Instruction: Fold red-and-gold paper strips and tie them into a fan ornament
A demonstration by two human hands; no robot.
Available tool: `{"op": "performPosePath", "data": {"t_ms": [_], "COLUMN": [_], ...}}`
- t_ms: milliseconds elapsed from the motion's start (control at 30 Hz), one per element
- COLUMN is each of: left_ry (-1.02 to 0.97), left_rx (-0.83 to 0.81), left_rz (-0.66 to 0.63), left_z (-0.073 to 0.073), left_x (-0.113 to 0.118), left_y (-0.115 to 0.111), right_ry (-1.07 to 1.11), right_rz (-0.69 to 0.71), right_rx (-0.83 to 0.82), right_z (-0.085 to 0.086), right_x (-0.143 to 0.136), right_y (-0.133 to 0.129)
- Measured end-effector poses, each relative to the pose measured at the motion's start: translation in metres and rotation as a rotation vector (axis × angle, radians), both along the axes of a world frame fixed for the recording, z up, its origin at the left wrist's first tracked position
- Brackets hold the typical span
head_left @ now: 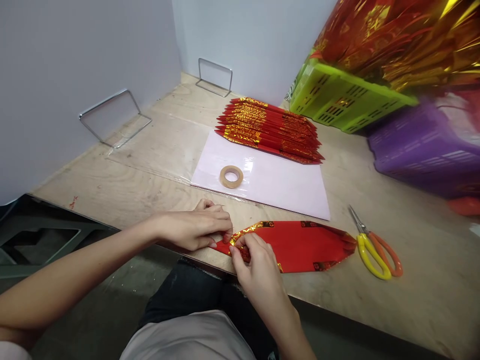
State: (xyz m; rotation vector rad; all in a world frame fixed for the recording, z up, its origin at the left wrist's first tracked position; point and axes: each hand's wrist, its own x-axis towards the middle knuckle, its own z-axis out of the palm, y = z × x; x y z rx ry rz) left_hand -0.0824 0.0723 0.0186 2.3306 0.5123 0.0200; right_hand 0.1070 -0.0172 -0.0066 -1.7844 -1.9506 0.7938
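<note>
A red foil piece with gold print [303, 245] lies flat near the table's front edge, its ends folded to points. At its left tip my left hand [202, 227] has its fingers curled down on the narrow folded end. My right hand [255, 255] pinches the gold-patterned fold just right of that tip. The fingers hide part of the fold. Beyond the right tip lie scissors [377, 252] with one yellow and one orange handle, blades pointing away from me.
A stack of folded red and gold pieces [270, 130] rests on a white board [285, 185]. A tape roll [231, 176] sits on the board's left. Green [348, 100] and purple baskets [420, 145] stand at the right. Two wire stands [116, 120] are by the wall.
</note>
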Motion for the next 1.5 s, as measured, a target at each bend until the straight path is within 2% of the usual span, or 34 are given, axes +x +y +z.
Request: {"op": "performPosePath", "data": {"t_ms": [133,333,433,533,767,867,1000,1167,1500], "left_ry": [-0.002,0.064,0.064,0.061,0.084,0.102,0.129,0.149,0.189], "left_rx": [0.034,0.227,0.314,0.332,0.311,0.303,0.296,0.274,0.180], "left_rz": [0.067,0.419,0.518,0.596,0.669,0.704,0.820,0.934,1.033], "left_z": [0.001,-0.006,-0.014,-0.019,-0.017,-0.016,-0.018,-0.020,-0.014], "left_x": [-0.003,0.007,0.012,0.016,0.018,0.018,0.020,0.020,0.005], "left_y": [-0.011,-0.047,-0.061,-0.067,-0.072,-0.075,-0.079,-0.083,-0.085], "right_ry": [-0.063,-0.077,-0.085,-0.113,-0.266,-0.238,-0.201,-0.198,-0.221], "right_rz": [0.002,0.009,0.004,-0.009,-0.043,-0.031,-0.034,-0.050,-0.067], "right_rx": [-0.004,0.051,0.081,0.120,0.134,0.100,0.070,0.104,0.165], "right_z": [-0.001,-0.001,-0.003,-0.005,-0.003,-0.003,-0.004,-0.006,-0.010], "right_x": [-0.002,-0.002,-0.003,-0.006,-0.007,-0.004,-0.002,-0.003,-0.005], "right_y": [0.002,0.003,0.001,-0.001,-0.002,-0.001,0.001,0.000,-0.002]}}
